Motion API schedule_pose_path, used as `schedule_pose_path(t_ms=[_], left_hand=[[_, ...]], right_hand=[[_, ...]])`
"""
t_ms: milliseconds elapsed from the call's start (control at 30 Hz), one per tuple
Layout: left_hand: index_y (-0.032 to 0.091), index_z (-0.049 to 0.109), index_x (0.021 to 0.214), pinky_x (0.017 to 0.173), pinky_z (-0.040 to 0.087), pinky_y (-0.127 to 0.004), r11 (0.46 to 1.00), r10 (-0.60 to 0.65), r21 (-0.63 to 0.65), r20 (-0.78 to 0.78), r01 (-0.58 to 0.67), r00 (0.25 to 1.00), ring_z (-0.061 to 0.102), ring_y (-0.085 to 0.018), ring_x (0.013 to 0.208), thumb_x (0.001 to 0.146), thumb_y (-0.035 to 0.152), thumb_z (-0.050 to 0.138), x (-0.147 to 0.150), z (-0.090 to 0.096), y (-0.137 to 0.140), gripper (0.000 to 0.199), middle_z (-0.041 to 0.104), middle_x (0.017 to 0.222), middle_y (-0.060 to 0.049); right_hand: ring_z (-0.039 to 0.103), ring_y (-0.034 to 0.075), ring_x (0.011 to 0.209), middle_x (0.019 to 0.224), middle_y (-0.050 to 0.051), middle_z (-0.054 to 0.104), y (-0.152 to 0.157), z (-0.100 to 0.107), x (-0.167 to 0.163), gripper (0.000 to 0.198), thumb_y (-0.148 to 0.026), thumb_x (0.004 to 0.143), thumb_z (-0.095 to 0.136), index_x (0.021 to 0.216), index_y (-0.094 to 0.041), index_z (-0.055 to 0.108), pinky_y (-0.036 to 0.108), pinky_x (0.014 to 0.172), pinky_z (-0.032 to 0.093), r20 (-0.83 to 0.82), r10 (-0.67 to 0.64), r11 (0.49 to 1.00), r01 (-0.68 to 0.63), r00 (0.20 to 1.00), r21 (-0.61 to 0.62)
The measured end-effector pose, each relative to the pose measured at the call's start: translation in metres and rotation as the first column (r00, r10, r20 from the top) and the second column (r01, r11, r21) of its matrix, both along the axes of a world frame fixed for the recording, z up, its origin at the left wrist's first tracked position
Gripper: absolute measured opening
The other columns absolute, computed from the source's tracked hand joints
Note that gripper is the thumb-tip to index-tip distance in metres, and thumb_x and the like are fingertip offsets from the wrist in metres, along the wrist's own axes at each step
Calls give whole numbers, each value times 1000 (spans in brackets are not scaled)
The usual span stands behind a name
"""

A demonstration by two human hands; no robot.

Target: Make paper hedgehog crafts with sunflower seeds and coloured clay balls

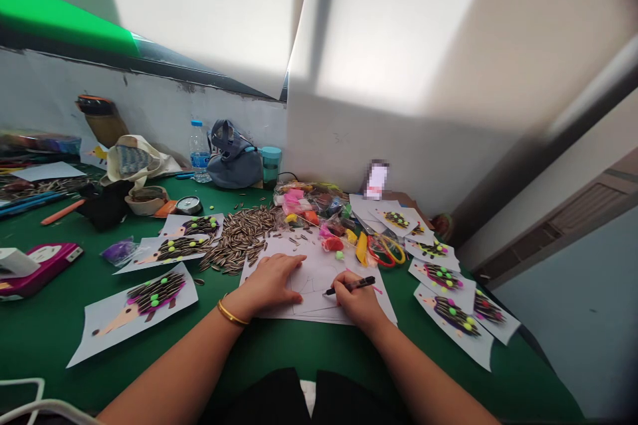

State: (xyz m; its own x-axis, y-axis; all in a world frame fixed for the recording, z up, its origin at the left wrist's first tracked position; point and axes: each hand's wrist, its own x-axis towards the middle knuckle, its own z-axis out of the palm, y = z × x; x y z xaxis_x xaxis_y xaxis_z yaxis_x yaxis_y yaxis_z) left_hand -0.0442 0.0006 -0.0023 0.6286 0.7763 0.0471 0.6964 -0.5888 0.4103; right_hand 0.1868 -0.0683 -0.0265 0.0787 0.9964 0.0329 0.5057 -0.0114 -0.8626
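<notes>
White paper [312, 279] lies on the green table with faint drawn lines on it. My left hand [273, 282], a gold bangle at its wrist, rests on the sheet's left side with thumb and fingers apart. My right hand [359, 302] grips a black pen [359, 284], whose tip is at the drawn lines. A heap of striped sunflower seeds [244, 232] lies just beyond my left hand. Past my right hand are red-handled scissors [381, 255], a yellow piece [361, 248] and a red lump [332, 244] that looks like modelling clay.
Hedgehog pictures made with seeds lie at left [149, 299] and right [451, 319]. Bagged coloured clay [309, 202] sits behind the paper. Along the wall stand a water bottle [200, 153], a blue-grey bag [233, 163], a teal-lidded cup [270, 166] and a phone [376, 179].
</notes>
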Motion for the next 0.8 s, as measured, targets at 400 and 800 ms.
schedule_pose_path(t_ms=[400, 800], left_hand=[[29, 44, 140, 102, 35, -40, 1000, 2, -5, -4, -2, 1000, 49, -29, 125, 66, 47, 76, 0, -1, 0, 83, 60, 131, -6], [29, 44, 140, 102, 35, -40, 1000, 3, 6, -9, -3, 1000, 49, -29, 125, 66, 48, 76, 0, -2, 1, 84, 59, 132, -6]], right_hand=[[56, 17, 58, 57, -2, 59, 1, -1, 0, 18, -29, 77, 48, 70, -21, 62, 27, 57, 41, 3, 0, 1000, 0, 1000, -21], [58, 17, 60, 57, -2, 60, 0, 5, -1, 19, -31, 78, 47, 70, -21, 62, 27, 59, 43, 1, -7, 1000, 7, 1000, -10]])
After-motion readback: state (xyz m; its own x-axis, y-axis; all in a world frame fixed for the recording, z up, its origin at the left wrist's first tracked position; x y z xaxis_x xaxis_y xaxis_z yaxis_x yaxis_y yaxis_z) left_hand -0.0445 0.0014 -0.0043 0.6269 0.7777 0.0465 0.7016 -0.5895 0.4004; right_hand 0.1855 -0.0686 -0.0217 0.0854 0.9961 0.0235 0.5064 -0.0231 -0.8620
